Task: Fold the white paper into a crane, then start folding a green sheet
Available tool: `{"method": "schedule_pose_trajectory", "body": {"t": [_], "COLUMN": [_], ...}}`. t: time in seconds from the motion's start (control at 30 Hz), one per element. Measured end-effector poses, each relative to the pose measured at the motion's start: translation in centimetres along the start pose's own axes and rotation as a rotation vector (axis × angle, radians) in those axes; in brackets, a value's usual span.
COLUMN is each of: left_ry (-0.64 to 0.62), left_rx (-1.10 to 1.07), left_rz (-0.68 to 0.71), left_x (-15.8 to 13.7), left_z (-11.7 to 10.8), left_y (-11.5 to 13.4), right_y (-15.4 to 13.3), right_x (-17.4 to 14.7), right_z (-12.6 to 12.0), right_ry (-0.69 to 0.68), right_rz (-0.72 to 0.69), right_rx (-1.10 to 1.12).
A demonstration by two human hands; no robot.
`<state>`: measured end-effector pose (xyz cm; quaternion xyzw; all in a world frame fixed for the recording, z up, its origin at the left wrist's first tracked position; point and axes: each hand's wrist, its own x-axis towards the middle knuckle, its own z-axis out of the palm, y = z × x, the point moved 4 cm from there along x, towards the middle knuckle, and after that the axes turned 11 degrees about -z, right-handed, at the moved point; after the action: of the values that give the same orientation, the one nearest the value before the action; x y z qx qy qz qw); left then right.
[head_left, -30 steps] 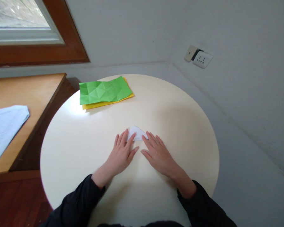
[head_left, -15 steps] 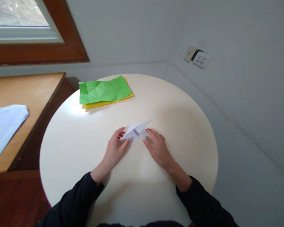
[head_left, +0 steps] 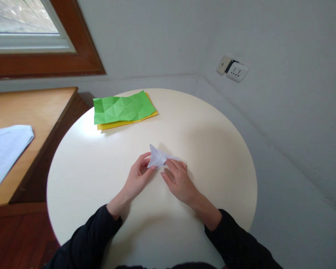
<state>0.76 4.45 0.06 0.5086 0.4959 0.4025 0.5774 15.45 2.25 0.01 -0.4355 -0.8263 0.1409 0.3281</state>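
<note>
A small folded white paper (head_left: 156, 156) lies near the middle of the round white table, with a pointed flap standing up on its left side. My left hand (head_left: 137, 175) pinches the left end, its thumb at the near edge and its fingers behind. My right hand (head_left: 180, 181) rests its fingertips on the paper's right part and partly covers it. The right thumb is held apart from those fingers, off the paper.
Creased green paper (head_left: 123, 107) lies over yellow paper (head_left: 112, 126) at the table's (head_left: 212, 157) far left. Beside it stands a wooden desk (head_left: 42, 106) with a white sheet (head_left: 8, 149). A wall socket (head_left: 238, 71) is at the right.
The paper's raised flap has swung from pointing right to standing at the left. My right hand has moved a little left, its fingers now over the paper's right part. My left hand stays nearly still.
</note>
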Motion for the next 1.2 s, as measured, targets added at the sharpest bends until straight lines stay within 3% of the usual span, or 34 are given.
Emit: {"method": "schedule_pose_trajectory", "body": {"t": [0.27,0.67,1.0,1.2], "left_ry": [-0.016,-0.014,0.058,0.085], "left_rx": [-0.049,0.087,0.251,0.426], "left_rz": [-0.038,-0.055,0.008,0.078], "left_x": [0.1,0.1,-0.2,-0.6], "left_z": [-0.1,0.2,-0.4,-0.1], "left_y": [-0.5,0.0,-0.7,-0.5], "right_y": [-0.4,-0.4,-0.2,-0.7], "right_x": [-0.1,-0.2,-0.1,0.0], "right_z": [0.3,0.4,-0.8,-1.4], "right_ry": [-0.029,-0.022,0.181,0.221], "right_rz": [-0.034,-0.070,0.004,-0.043], "right_rx": [-0.002,0.048,0.094,0.089]}}
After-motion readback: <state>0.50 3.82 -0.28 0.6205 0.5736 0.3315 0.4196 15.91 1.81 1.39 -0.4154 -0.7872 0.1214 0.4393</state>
